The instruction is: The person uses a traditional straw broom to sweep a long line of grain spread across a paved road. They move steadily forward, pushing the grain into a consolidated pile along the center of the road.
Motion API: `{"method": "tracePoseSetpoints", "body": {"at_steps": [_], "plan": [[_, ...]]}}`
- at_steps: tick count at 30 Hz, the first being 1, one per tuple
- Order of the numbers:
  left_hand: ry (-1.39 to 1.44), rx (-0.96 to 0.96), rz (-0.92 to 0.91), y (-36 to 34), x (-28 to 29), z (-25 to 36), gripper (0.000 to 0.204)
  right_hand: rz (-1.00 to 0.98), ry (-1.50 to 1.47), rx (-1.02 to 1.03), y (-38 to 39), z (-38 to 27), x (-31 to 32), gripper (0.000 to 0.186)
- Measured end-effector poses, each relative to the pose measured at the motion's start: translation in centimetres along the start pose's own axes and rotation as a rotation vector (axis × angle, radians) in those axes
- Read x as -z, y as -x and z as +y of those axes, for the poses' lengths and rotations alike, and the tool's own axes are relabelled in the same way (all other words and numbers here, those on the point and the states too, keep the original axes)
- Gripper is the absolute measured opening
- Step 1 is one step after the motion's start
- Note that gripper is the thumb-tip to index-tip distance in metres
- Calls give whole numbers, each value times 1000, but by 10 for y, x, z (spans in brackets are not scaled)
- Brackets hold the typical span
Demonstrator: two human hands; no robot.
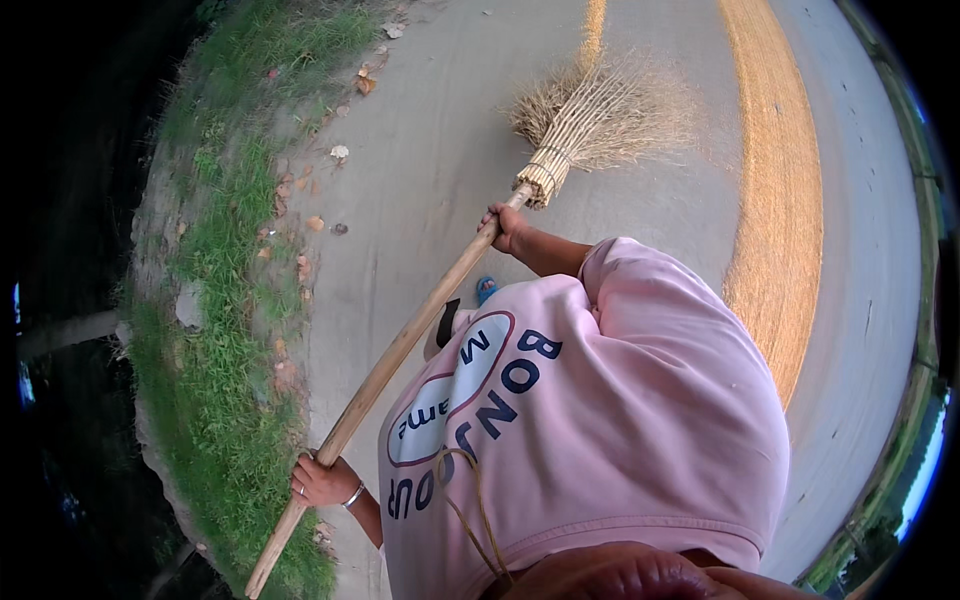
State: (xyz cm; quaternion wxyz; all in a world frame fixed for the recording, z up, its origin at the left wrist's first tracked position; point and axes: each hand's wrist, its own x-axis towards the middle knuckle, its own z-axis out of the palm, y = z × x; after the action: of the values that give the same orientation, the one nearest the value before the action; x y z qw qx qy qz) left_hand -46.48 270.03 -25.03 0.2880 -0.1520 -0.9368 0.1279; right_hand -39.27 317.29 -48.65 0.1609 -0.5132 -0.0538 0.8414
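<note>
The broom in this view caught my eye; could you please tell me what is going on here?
A person in a pink top holds a long-handled twig broom with both hands. The right hand grips the handle near the twigs, the left hand farther down, toward its free end. The twigs fan out ahead, by a thin golden strip on the grey pavement. A wide golden, grain-like band lies to the right, and grass to the left.

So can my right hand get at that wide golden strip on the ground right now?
Probably not as it stands: your right hand is closed around the broom handle, and the strip lies down on the pavement, off to your right.
</note>
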Motion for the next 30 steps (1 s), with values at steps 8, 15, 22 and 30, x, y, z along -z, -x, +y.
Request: {"method": "tracePoseSetpoints", "body": {"at_steps": [8, 15, 22, 30], "plan": [[-374, 31, 75, -5, 93, 15, 16, -138, 124, -185, -20, 25, -92, 8], [-336, -188, 76, -59, 135, 116, 14, -63, 35, -137, -27, -94, -29, 6], [-51, -445, 149, -134, 164, 276, 11, -55, -372, 86, 2, -254, 118, 6], [377, -757, 336, -171, 189, 466, 13, 168, -676, 374, 75, -395, 280, 8]]}}
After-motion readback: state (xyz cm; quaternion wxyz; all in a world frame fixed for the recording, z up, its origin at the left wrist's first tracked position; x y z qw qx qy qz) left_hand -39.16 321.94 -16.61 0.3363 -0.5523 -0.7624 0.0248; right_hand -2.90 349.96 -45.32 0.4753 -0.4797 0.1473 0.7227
